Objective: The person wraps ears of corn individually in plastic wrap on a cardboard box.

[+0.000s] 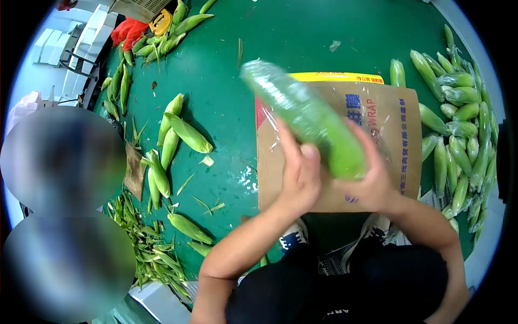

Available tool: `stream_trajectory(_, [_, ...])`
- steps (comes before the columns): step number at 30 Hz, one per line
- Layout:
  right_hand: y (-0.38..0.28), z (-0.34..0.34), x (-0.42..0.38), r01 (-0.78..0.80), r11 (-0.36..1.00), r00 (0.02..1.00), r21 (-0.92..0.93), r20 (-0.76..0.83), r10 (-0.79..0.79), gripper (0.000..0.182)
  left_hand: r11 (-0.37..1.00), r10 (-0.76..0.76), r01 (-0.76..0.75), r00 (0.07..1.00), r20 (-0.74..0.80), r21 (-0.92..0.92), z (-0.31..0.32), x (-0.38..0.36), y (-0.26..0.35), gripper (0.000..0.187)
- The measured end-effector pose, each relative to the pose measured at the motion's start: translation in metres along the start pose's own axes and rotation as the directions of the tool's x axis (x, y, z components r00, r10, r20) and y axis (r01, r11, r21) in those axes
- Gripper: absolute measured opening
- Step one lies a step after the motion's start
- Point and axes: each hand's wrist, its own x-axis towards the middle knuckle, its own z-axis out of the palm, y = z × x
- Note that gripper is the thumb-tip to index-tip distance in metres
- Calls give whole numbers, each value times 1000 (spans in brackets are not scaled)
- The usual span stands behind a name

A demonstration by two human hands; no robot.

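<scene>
An ear of corn (307, 116) in its green husk, partly covered with shiny cling film, is held tilted above a brown cardboard box (280, 189). My left hand (299, 170) grips it from below, with the thumb along its near side. Around its lower right end curl the fingers of my right hand (372, 181), blurred by motion. The box has printed lettering and a yellow strip (340, 78) along its far edge. Clear film lies over part of the box top.
Film-wrapped ears of corn (456, 156) are piled on the right. Unwrapped ears (186, 132) lie on the green floor (226, 156) to the left. Husk scraps (156, 259) are heaped at lower left, and more corn (167, 43) sits by a red bag (129, 31) at upper left.
</scene>
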Motion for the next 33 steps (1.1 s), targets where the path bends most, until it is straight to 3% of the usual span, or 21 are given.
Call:
stream_trajectory(1, [2,-22,-2,-289,934,951,208,-51,306,101,994,59,-63,998,37,92,-25,15,-39,59])
stream_trajectory(2, [7,-44,-6,-339,860,908,381,-108,405,92,983,114,-98,988,-102,155,-56,49,-47,62])
stream_trajectory(5, [34,-157,-24,29,713,839,700,-405,364,68,954,120,73,794,-597,290,-198,159,-133,53])
stream_trajectory(6, [42,-211,-27,205,692,768,692,-552,324,60,672,98,503,667,-739,543,-244,181,-172,64])
stream_trajectory(7, [43,-265,-27,369,698,646,614,-709,282,53,540,-318,749,604,-731,384,-291,202,-194,82])
stream_trajectory(9, [32,-332,-30,511,785,336,351,-922,194,39,708,-442,645,722,-532,287,-303,194,-223,68])
stream_trajectory(10, [25,-340,-31,455,857,256,242,-957,134,34,768,-492,607,763,-419,203,-308,189,-235,61])
stream_trajectory(12, [31,-296,-31,-34,999,481,36,-875,48,28,784,-559,621,701,-444,-7,-309,197,-237,51])
stream_trajectory(14, [35,-225,-24,-439,763,781,-475,-621,64,31,961,-265,274,869,-417,-38,-285,186,-226,54])
stream_trajectory(15, [26,-188,-11,-598,653,766,-465,-573,293,41,996,-85,92,941,-327,5,-244,169,-187,54])
stream_trajectory(16, [12,-165,3,-573,422,819,-702,-482,310,50,995,100,-94,967,-235,37,-198,144,-130,56])
stream_trajectory(17, [3,-147,12,-610,322,789,-724,-515,335,55,963,217,-196,971,-101,183,-174,134,-92,62])
stream_trajectory(20, [8,-131,17,-457,263,876,-850,-381,295,50,825,394,-459,885,247,331,-70,115,-15,76])
stream_trajectory(22, [19,-126,13,-359,340,928,-869,-297,224,41,565,448,-710,692,565,421,9,107,14,73])
stream_trajectory(25, [39,-128,5,-193,421,980,-887,-198,31,25,462,261,-731,653,711,502,56,95,4,63])
stream_trajectory(28, [26,-135,-11,-299,684,941,-665,-324,97,23,470,216,-662,727,652,583,61,94,4,65])
stream_trajectory(29, [7,-141,-12,-540,725,839,-427,-341,424,18,471,178,-643,739,649,604,61,95,5,65])
stream_trajectory(30, [22,-146,-15,-416,909,862,-31,-332,383,19,443,156,-679,701,695,585,61,95,8,65])
stream_trajectory(31, [48,-149,-17,-200,911,880,362,-342,329,19,418,137,-711,665,734,566,60,96,11,65])
stream_trajectory(32, [62,-151,-18,53,734,888,677,-369,276,19,397,117,-738,631,767,546,59,99,14,65])
stream_trajectory(33, [59,-150,-18,118,640,895,759,-360,262,20,411,73,-728,626,776,549,58,101,17,65])
